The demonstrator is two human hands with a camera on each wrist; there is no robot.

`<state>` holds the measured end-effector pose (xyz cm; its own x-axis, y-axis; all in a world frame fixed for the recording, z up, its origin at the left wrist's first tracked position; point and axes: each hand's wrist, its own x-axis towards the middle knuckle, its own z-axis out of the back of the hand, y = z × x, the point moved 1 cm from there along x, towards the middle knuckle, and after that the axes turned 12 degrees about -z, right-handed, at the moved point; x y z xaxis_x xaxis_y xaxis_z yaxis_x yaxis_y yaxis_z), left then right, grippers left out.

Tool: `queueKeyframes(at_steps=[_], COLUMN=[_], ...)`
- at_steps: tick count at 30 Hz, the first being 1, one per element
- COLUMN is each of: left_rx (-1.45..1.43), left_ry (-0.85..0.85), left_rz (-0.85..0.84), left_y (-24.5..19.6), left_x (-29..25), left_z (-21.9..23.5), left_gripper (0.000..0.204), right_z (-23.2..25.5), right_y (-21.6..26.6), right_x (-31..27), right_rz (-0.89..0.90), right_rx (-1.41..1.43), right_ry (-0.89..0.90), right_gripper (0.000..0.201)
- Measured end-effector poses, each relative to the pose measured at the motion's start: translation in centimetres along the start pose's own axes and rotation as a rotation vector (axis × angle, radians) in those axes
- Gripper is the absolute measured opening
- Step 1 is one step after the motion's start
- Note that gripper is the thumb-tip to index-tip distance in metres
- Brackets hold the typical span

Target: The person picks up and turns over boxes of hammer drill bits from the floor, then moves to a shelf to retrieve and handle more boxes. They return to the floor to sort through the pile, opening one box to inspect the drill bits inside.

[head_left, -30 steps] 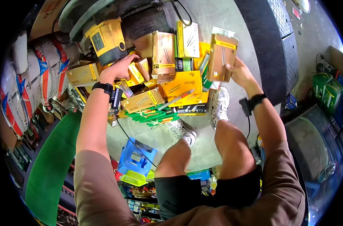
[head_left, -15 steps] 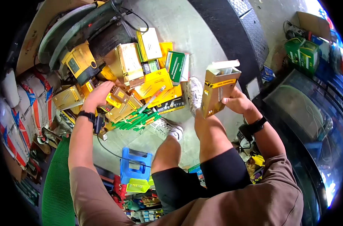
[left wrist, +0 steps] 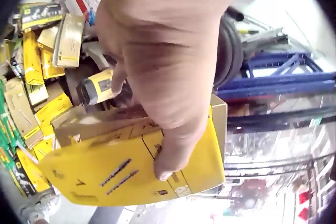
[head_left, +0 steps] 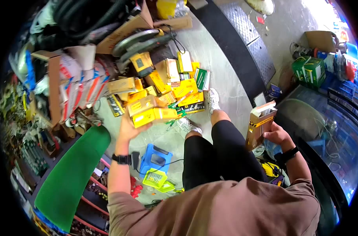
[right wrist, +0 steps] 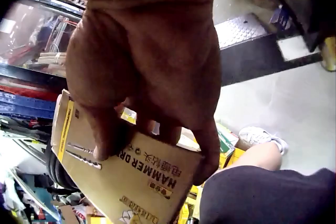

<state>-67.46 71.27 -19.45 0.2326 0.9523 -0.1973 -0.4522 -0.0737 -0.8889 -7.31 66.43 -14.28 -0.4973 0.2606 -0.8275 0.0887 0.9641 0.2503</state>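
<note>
My left hand (head_left: 128, 128) grips a yellow drill-bit box (left wrist: 123, 174) together with a brown cardboard box (left wrist: 219, 121) behind it, above the near side of the pile. In the left wrist view the thumb lies across the yellow box's printed face. Off to the right, my right hand (head_left: 278, 135) holds a brown hammer-drill-bit box (head_left: 259, 128) upright, its top flaps raised. The right wrist view shows fingers and thumb around this box (right wrist: 142, 176), which has a drill-bit picture on its face.
A pile of yellow, brown and green boxes (head_left: 185, 88) lies on the floor beside a yellow-and-black power tool (head_left: 142, 64). A blue stool (head_left: 155, 157) and a lime-green basket (head_left: 154, 178) stand nearer. A glass case (head_left: 305, 118) is at right, a green mesh roll (head_left: 74, 177) at left.
My left hand has come up and back from the pile, with the yellow and brown boxes in it. My right hand has carried its brown box right and toward me. The head view has shifted.
</note>
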Motion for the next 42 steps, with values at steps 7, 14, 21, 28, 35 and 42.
queueKeyframes(at_steps=[7, 14, 21, 28, 35, 42], left_rx=[-0.638, -0.937, -1.034, -1.332, -1.258, -1.322], left_ry=[-0.456, -0.86, -1.156, -1.192, -1.302, -1.472], left_rz=[0.166, 0.077, -0.064, -0.197, -0.105, -0.367], left_y=[-12.7, -19.7, -32.2, -38.8, -46.5, -51.7], left_x=[-24.7, -37.8, -31.4, -27.1, -26.5, -28.5], left_z=[7.0, 6.3, 1.6, -2.3, -11.0, -17.8], left_gripper=[0.078, 0.074, 0.059, 0.059, 0.058, 0.068], right_z=[-8.5, -20.3, -37.7, -41.3, -40.1, -40.2], right_y=[0.4, 3.7, 9.1, 11.9, 12.5, 7.0], right_x=[-17.5, -18.9, -17.7, -17.7, -21.6, -24.6], right_rz=[0.017, 0.043, 0.018, 0.301, 0.072, -0.003], right_rx=[-0.119, -0.239, -0.382, -1.029, -1.223, -1.326], right_ry=[0.039, 0.322, 0.605, 0.77, 0.975, 1.092], right_gripper=[0.084, 0.087, 0.088, 0.086, 0.085, 0.086])
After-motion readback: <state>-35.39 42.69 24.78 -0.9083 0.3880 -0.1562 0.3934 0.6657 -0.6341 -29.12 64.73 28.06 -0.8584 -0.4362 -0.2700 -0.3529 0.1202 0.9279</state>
